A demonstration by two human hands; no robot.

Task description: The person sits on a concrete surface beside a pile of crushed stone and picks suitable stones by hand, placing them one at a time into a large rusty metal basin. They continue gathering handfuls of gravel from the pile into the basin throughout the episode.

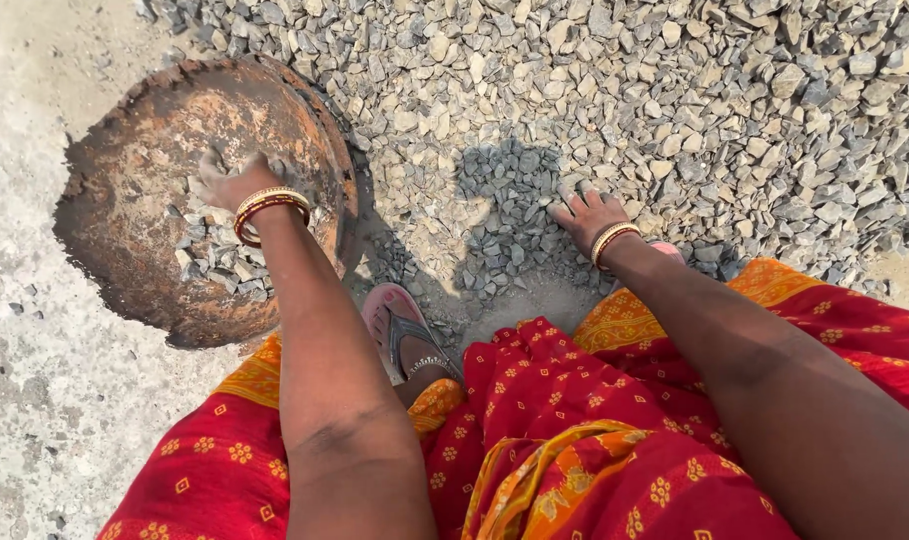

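Observation:
A rusty round metal pan (124, 150) lies on the ground at the left with some grey crushed stones (214, 260) in its lower right part. My left hand (226, 180) reaches into the pan, fingers spread over the stones there, gold and red bangles on the wrist. My right hand (586, 213) rests palm down, fingers apart, on the heap of grey crushed stone (674, 100) that fills the upper right. Nothing is visibly gripped in either hand.
My foot in a pink sandal (399, 325) stands between pan and heap. Red and orange patterned cloth (574, 440) covers my knees at the bottom. Pale concrete ground (24, 400) lies at the left.

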